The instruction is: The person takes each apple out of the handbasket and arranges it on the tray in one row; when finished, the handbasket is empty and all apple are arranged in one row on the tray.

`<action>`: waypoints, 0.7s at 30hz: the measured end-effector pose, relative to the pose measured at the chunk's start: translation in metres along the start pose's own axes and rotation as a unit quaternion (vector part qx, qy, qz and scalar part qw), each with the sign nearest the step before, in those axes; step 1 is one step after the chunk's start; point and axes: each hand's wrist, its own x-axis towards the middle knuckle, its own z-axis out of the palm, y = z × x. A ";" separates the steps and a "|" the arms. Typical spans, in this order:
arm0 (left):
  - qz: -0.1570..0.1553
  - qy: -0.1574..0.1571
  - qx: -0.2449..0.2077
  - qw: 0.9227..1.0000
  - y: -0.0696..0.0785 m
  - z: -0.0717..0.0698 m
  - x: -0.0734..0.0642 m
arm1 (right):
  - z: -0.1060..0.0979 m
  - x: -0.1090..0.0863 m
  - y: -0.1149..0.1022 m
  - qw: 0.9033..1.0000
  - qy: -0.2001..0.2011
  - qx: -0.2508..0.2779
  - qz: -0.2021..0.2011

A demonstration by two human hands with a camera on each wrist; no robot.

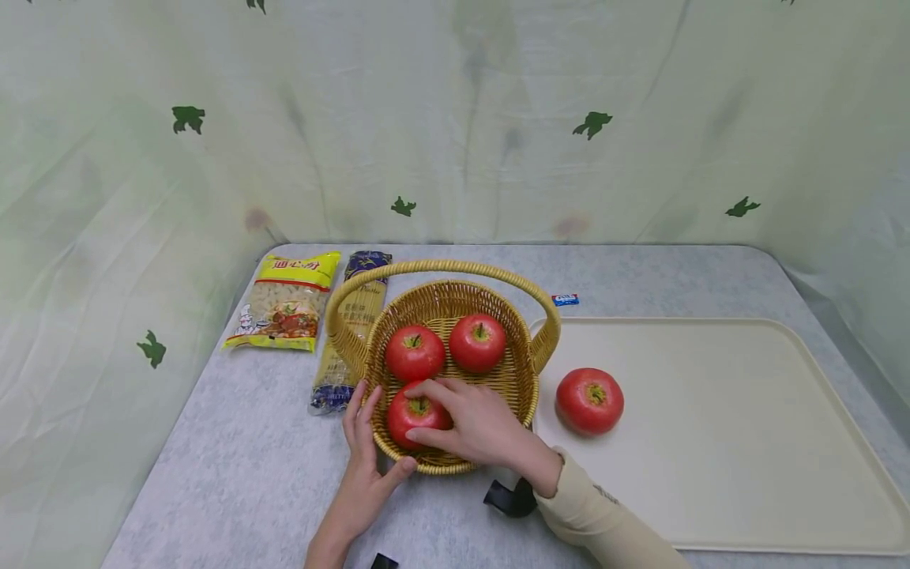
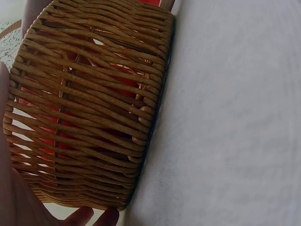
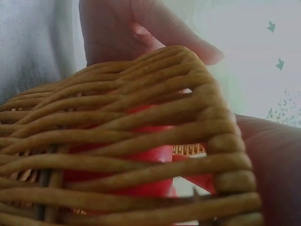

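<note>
In the head view, a woven wicker basket (image 1: 441, 470) with a tall arched handle stands on the table. My right hand (image 1: 479, 423) reaches over its rim and grips the front red apple (image 1: 401, 419) between thumb and fingers. Behind it lie the rear left apple (image 1: 415, 353) and the rear right apple (image 1: 478, 344). My left hand (image 1: 366, 466) rests against the basket's front left side, fingers fairly straight and thumb by the rim. The left wrist view shows the wicker wall (image 2: 94, 103) close up, with fingertips (image 2: 107, 217) touching it. Red shows through the weave in the right wrist view.
Another red apple (image 1: 590, 401) sits on a large cream tray (image 1: 732, 442) to the right. Left of the basket lie a yellow-edged food bag (image 1: 284, 300) and a pasta packet (image 1: 334, 379). A small blue wrapper (image 1: 565, 299) lies behind the tray.
</note>
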 end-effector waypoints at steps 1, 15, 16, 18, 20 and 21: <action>0.000 0.000 0.000 1.000 0.000 0.000 0.000 | 0.000 0.001 0.000 1.000 -0.006 0.005 0.004; -0.004 -0.005 0.000 1.000 0.001 -0.001 -0.001 | 0.007 0.010 -0.001 0.997 -0.034 0.052 0.037; -0.005 -0.006 0.000 1.000 0.001 -0.001 -0.001 | 0.007 0.011 -0.001 0.997 -0.034 0.053 0.038; -0.007 -0.006 0.001 1.000 0.001 -0.001 0.000 | 0.007 0.012 0.000 0.997 -0.034 0.055 0.037; -0.007 -0.005 0.000 1.000 0.002 -0.001 0.000 | 0.007 0.012 0.001 0.997 -0.036 0.058 0.036; -0.007 -0.006 0.000 1.000 0.001 -0.001 0.000 | 0.007 0.012 0.001 0.997 -0.038 0.061 0.036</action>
